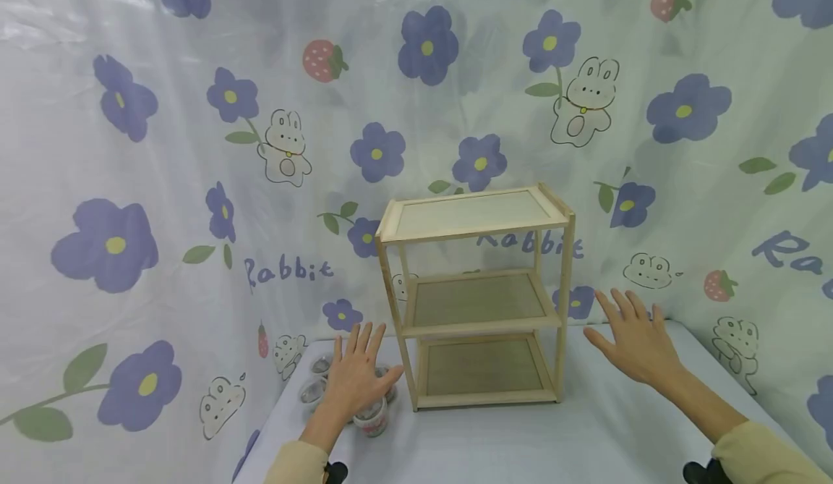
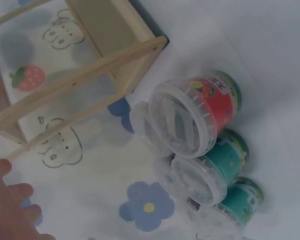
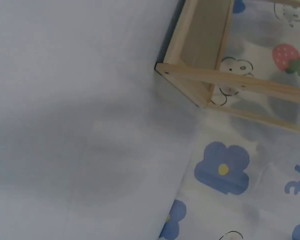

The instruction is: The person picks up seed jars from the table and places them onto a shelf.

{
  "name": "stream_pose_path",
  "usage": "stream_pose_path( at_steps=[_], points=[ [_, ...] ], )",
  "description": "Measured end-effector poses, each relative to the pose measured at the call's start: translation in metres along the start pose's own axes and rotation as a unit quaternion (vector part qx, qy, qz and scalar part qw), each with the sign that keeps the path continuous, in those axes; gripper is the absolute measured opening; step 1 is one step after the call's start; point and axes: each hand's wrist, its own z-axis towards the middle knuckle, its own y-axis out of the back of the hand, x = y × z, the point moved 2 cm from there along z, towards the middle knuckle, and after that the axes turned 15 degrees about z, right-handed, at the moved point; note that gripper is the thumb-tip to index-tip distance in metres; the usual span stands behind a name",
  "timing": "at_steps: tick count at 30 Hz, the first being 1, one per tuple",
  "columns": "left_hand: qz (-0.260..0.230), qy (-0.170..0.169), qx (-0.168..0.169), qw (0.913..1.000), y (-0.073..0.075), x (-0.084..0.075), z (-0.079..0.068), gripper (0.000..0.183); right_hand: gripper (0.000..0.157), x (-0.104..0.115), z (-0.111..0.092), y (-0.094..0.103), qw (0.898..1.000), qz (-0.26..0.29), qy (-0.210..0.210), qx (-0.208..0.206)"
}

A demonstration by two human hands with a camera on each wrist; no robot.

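Watching left hand and right hand, both spread wide, holding nothing; I reckon low left-hand sweep could topple crowded tubs or jolt rack.

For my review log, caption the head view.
Left hand and right hand, both empty, on either side of a three-tier wooden shelf, plastic tubs near the left.

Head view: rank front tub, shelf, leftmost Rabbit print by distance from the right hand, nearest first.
From the right hand:
1. Shelf: immediately to its left, mid-table.
2. Front tub: left of the shelf, by the left hand.
3. Rabbit print: far left, on the backdrop.
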Motion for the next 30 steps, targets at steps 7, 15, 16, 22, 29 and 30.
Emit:
stream_pose_path(
  at_steps=[7, 15, 16, 22, 29, 30],
  points=[
    [0.000, 0.007, -0.005, 1.0000, -0.002, 0.002, -0.001, 0.088, 0.073, 0.011, 0.010, 0.006, 0.998, 0.043, 0.042, -0.035],
    [-0.005, 0.014, 0.004, 0.9999, -0.003, 0.003, -0.006, 0.089, 0.080, 0.028, 0.031, 0.017, 0.990, 0.144, -0.007, -0.014],
    [-0.009, 0.017, 0.005, 0.9998, -0.004, 0.003, -0.007, 0.089, 0.081, 0.031, 0.034, 0.019, 0.987, 0.156, -0.021, -0.008],
    [-0.039, 0.036, 0.005, 0.9986, -0.012, 0.008, -0.011, 0.093, 0.085, 0.046, 0.052, 0.031, 0.972, 0.229, -0.059, 0.001],
    [-0.062, 0.050, -0.008, 0.9968, -0.018, 0.013, -0.018, 0.096, 0.084, 0.057, 0.066, 0.043, 0.952, 0.301, -0.056, -0.027],
    [-0.067, 0.055, -0.007, 0.9962, -0.020, 0.014, -0.019, 0.097, 0.083, 0.059, 0.069, 0.044, 0.947, 0.315, -0.050, -0.032]
  ],
)
